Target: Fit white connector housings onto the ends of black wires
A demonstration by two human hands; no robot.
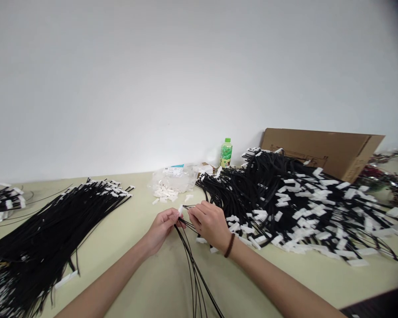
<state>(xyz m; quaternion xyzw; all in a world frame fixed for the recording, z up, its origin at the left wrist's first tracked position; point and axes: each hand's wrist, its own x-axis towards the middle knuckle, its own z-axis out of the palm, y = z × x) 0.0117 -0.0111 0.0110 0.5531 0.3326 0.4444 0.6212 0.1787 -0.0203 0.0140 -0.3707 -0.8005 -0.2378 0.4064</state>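
Observation:
Between the thumb and fingers of my left hand (164, 227) is a small white connector (181, 210), pinched near the middle of the table. My right hand (210, 223), with a brown band at the wrist, is closed on thin black wires (195, 274) just right of the connector. One wire end reaches from the right fingertips toward the connector; whether it sits inside is too small to tell. The loose wires hang down toward the front edge of the view.
Loose white connectors (166, 193) lie before a clear plastic bag (172, 176). Black wire bundles (69, 221) lie at left; a large heap of wires with white connectors (278, 194) fills the right. Behind stand a green-capped bottle (226, 153) and a cardboard box (318, 150).

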